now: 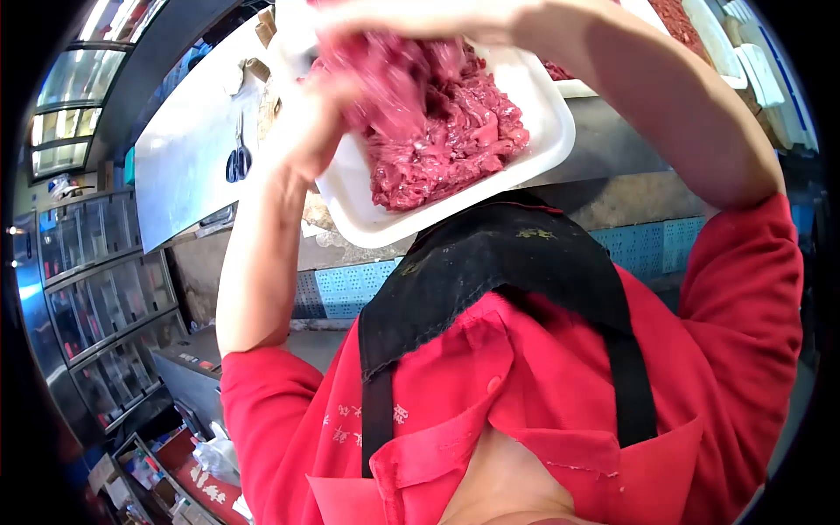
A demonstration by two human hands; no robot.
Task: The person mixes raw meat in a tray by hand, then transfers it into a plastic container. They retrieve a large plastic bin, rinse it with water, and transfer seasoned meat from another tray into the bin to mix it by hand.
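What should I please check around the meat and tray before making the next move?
1. Meat inside the white tray: ok, the visible pile lies within the rim.
2. Scissors clear of the tray: ok, they lie apart on the table.
3. Red sleeves clear of the meat: ok, they end near the elbows.
4. Grip of left hand: cannot tell, blurred.
5. Grip of right hand: cannot tell, blurred near the top edge.

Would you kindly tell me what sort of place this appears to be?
Probably a butchery or kitchen meat-preparation area: cut raw meat lies in a white tray, scissors rest on a worktop, and a black apron is worn.
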